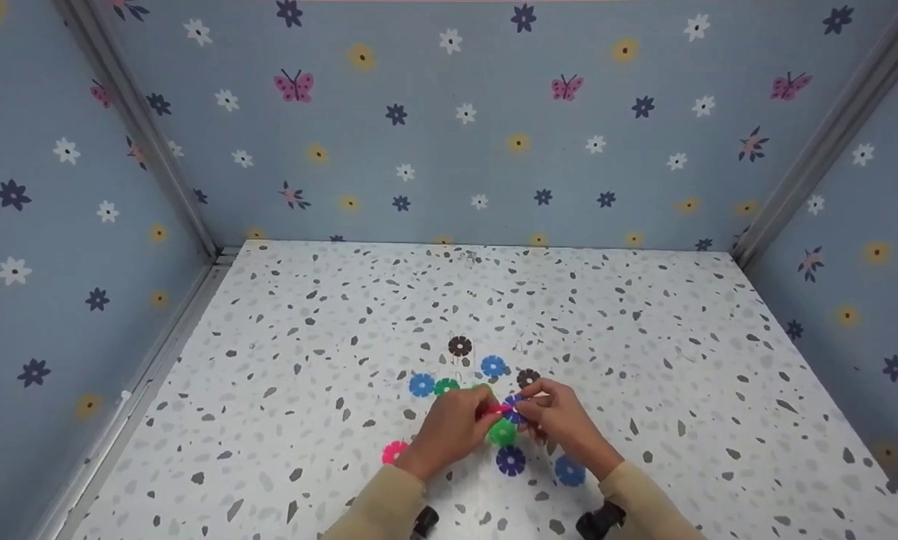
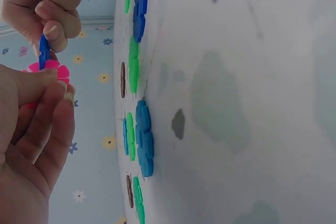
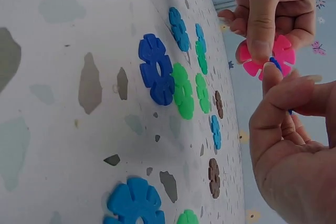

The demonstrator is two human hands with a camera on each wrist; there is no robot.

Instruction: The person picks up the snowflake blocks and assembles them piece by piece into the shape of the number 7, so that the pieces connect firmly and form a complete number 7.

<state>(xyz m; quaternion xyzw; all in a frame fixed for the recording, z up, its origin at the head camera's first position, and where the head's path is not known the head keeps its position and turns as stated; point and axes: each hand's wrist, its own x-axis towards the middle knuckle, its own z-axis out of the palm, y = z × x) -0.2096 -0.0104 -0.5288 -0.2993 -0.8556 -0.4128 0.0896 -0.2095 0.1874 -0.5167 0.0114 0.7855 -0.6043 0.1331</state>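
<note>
Above the table, my left hand [image 1: 449, 426] pinches a pink flower-shaped slotted disc [image 3: 284, 55] between thumb and fingers. My right hand [image 1: 572, 426] pinches a dark blue disc [image 2: 44, 50] of the same kind. The two discs meet crosswise at their edges; how deep the slots sit in each other is hidden by the fingertips. On the table below lie a green disc [image 1: 502, 433] and another dark blue disc [image 1: 510, 460]. A lighter blue disc [image 1: 569, 471] is beside my right wrist, and a second pink disc [image 1: 394, 453] is by my left wrist.
Beyond the hands lie a brown disc [image 1: 460, 346], two light blue discs, another green disc [image 1: 446, 387] and a second brown disc [image 1: 528, 378]. The speckled white table [image 1: 306, 337] is bounded by a flower-printed back wall [image 1: 449, 150] and side walls.
</note>
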